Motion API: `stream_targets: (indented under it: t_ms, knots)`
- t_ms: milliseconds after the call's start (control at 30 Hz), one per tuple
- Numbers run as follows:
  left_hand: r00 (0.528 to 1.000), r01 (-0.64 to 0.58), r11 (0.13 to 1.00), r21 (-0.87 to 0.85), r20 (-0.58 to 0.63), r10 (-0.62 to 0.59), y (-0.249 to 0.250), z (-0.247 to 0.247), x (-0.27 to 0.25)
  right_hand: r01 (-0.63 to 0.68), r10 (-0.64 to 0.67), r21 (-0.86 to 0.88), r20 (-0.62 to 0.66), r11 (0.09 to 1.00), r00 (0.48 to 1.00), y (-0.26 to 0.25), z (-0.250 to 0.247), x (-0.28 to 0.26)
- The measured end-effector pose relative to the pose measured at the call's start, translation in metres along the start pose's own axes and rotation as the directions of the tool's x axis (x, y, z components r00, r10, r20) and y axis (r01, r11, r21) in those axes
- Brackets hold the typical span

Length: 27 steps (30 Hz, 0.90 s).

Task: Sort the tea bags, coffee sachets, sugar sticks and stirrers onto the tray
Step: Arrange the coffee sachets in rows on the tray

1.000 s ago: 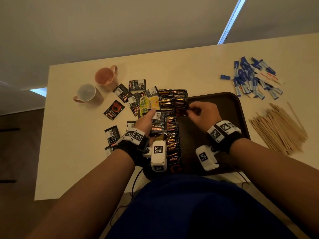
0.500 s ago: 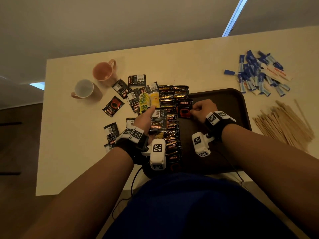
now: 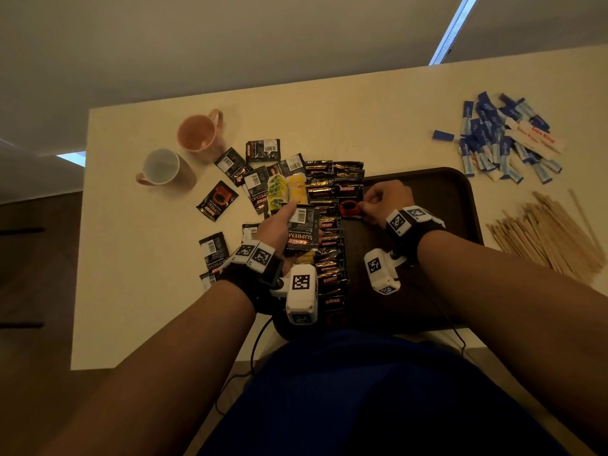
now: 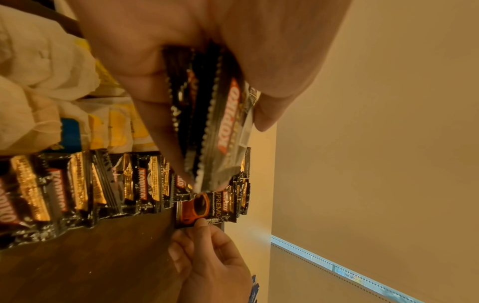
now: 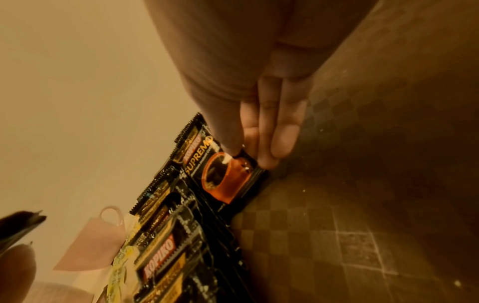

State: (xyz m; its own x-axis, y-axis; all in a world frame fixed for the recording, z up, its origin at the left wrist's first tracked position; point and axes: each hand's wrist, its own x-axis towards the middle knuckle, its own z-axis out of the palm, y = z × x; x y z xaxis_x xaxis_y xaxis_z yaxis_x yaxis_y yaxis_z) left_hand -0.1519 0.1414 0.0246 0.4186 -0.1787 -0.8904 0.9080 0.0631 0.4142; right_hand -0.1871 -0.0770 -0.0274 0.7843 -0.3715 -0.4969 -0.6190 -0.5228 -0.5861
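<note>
At the centre of the frame, the right hand [image 3: 385,200] pinches a coffee sachet [image 3: 350,205] lying at the tray's [image 3: 457,205] left edge atop the sachet row [image 3: 330,255], while the left hand [image 3: 279,227] grips a small stack of sachets [image 3: 302,230] just beside it.

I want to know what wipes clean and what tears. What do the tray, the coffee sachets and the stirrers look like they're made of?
Tray: dark brown, probably plastic, with a fine checkered texture in the right wrist view.
Coffee sachets: glossy printed foil or plastic film, with glints and serrated edges.
Stirrers: pale matte sticks, likely wood.
</note>
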Motion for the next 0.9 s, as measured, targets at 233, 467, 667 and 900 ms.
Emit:
stream_targets:
  t_ms: [233, 467, 667, 900]
  knots:
    - [1.0, 0.009, 1.0, -0.002, -0.01, -0.009, 0.001, 0.003, -0.003, -0.012, 0.012, 0.023, -0.01, 1.0, 1.0, 0.0, -0.002, -0.003]
    - [0.999, 0.017, 1.0, 0.019, -0.051, -0.016, 0.0, 0.006, -0.01, -0.005, 0.005, 0.003, -0.003, 1.0, 1.0, 0.001, -0.009, -0.009]
    - [0.994, -0.004, 0.989, 0.15, -0.109, 0.021, 0.003, 0.008, -0.015, 0.211, -0.213, -0.058, -0.024, 0.976, 0.977, -0.019, -0.016, -0.03]
    - [0.984, -0.085, 0.942, 0.325, -0.119, 0.13, 0.002, 0.007, -0.028, 0.654, -0.646, -0.14, 0.107, 0.743, 0.756, -0.048, -0.013, -0.058]
